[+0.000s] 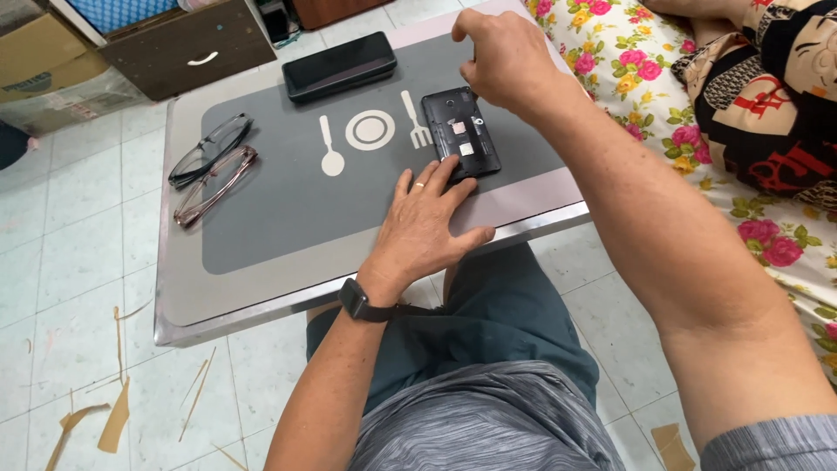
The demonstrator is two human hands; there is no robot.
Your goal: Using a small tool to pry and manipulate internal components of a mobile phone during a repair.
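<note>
We see a small low tabletop (261, 301) with a grey mat (288, 209) on it; the mat has a white spoon, plate and fork sign (370, 131) printed near its middle. A black phone with its back cover off (460, 133) lies on the right part of the mat, just right of the fork mark, its inner compartments facing up.

Left hand (427, 222) lies flat and spread on the mat, fingertips pressing on the near edge of the open phone, ring on one finger, dark watch (356, 301) on the wrist; it pins the phone and grips nothing. Right hand (501, 57) hovers over the phone's far end, fingers curled and pinched together; we cannot tell whether it has anything in the pinch.

Around: a second black phone or case (340, 65), closed, lies at the far edge of the mat, well apart from the open one. Two pairs of glasses on the left side: a dark-framed pair (209, 150) and a brownish pair (214, 185), just beside each other, near the mat's left edge. Nothing lies between the hands and the open phone.

Cardboard box (35, 52) and a dark wooden drawer unit (187, 48) stand on the tiled floor (78, 235) beyond the tabletop. Flowered bedding (645, 78) is at right. Brown tape scraps (113, 423) lie on the floor at lower left.
</note>
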